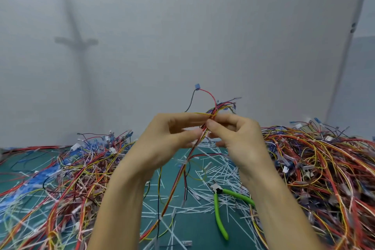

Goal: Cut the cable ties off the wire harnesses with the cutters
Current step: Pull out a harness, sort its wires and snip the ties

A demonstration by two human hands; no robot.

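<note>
Lying nearest us on the green mat (194,227), among snipped white ties (213,160), is 1 pair of cutters (218,205), just beside our right forearm and in neither hand. Above it, our left hand (172,138) and right hand (239,138) both pinch 1 wire harness (182,170), held up off the mat. If we free a hand for the cutters, its dangling strands could snag in the 2 heaps beyond, the left heap (71,168) or the right heap (324,168).

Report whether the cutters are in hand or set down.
Set down. The green-handled cutters lie on the mat, handles spread; left hand and right hand both pinch a wire harness, touching no tool.
</note>
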